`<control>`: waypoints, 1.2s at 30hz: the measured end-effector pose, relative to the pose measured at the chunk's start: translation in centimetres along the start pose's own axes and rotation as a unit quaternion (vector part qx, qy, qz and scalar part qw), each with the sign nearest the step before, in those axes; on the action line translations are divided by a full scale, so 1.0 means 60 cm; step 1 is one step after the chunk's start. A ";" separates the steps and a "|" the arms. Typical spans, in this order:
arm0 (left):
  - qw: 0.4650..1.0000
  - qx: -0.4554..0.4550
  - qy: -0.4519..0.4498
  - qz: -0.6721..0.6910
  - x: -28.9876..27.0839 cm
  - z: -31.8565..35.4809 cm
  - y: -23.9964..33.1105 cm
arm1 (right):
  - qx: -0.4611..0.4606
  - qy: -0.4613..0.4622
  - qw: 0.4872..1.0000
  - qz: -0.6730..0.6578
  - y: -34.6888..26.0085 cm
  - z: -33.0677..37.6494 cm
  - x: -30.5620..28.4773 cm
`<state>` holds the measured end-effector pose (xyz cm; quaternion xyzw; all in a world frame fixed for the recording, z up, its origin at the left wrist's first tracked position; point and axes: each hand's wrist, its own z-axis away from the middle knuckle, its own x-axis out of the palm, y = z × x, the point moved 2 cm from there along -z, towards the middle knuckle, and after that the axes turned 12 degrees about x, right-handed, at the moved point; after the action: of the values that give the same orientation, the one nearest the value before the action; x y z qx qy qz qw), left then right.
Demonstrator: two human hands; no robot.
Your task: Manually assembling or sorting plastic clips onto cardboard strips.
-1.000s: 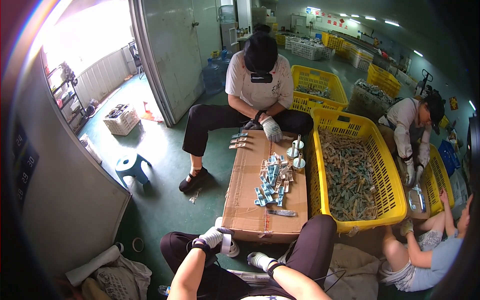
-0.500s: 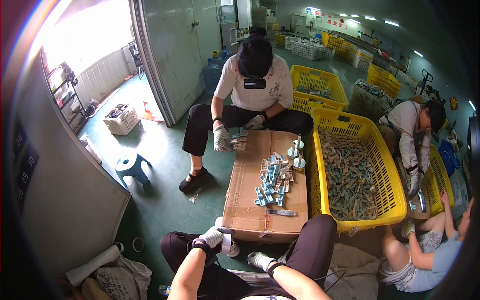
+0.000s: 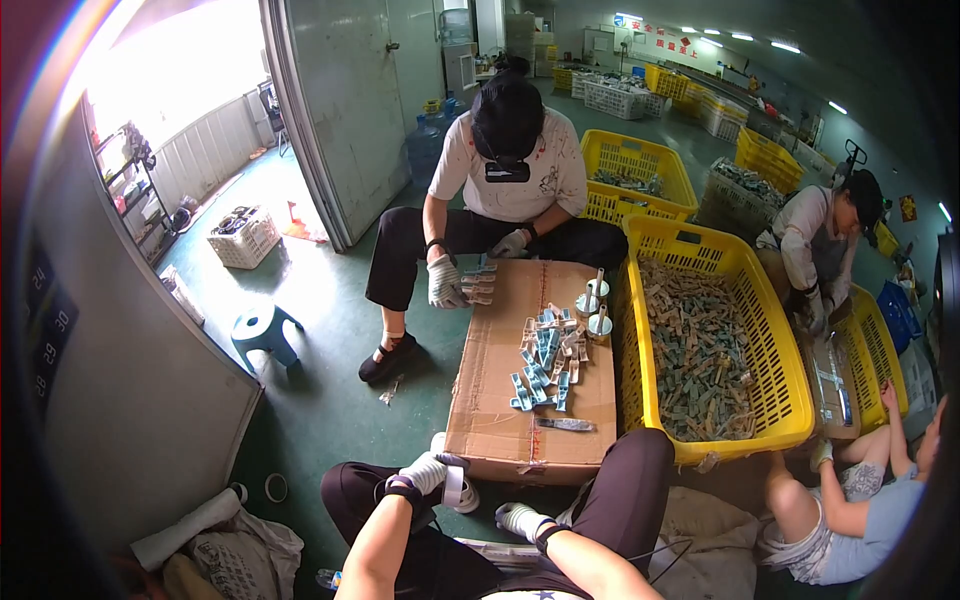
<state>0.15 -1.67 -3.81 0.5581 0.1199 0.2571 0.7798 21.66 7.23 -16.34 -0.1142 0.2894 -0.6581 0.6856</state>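
Observation:
My left hand, in a striped white glove, rests by my left knee at the box's near edge, its fingers closed on a white roll of tape. Lower down, between my thighs, my gloved right hand lies with its fingers curled together; nothing shows in them. In front of me a cardboard box bears a pile of blue and beige plastic clips. A flat, partly wrapped tool lies nearer, and two round tins with upright handles stand at the right edge.
Opposite sits a person, one gloved hand beside clips lined along the box's far left corner. A large yellow crate full of clips stands right of the box. Two other people sit further right. A blue stool and sacks are left.
The co-worker at far right has raised their head and drawn their hands back from the work there. The person opposite has shifted slightly. My own hands look the same.

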 end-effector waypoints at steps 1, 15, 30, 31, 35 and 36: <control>1.000 0.000 0.000 0.000 0.000 0.000 0.001 | -0.002 0.004 1.000 0.001 -0.001 0.001 0.000; 1.000 -0.021 0.020 -0.009 0.010 0.011 0.019 | 0.007 0.007 1.000 0.003 0.007 -0.012 0.005; 0.999 -0.038 0.017 -0.001 0.014 0.018 0.030 | -0.014 0.009 0.999 0.031 0.012 -0.022 0.007; 0.999 -0.037 0.018 -0.001 0.012 0.016 0.026 | -0.015 0.010 0.999 0.033 0.012 -0.023 0.008; 0.999 -0.031 0.016 0.003 0.011 0.009 0.020 | -0.010 0.005 1.000 0.007 0.019 -0.027 0.007; 0.999 -0.044 0.018 0.013 0.011 0.010 0.020 | -0.009 0.004 1.000 0.008 0.017 -0.025 0.007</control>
<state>0.68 -1.48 -2.40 0.5199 0.1150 0.2827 0.7978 21.71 7.27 -18.20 -0.1157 0.2992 -0.6505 0.6884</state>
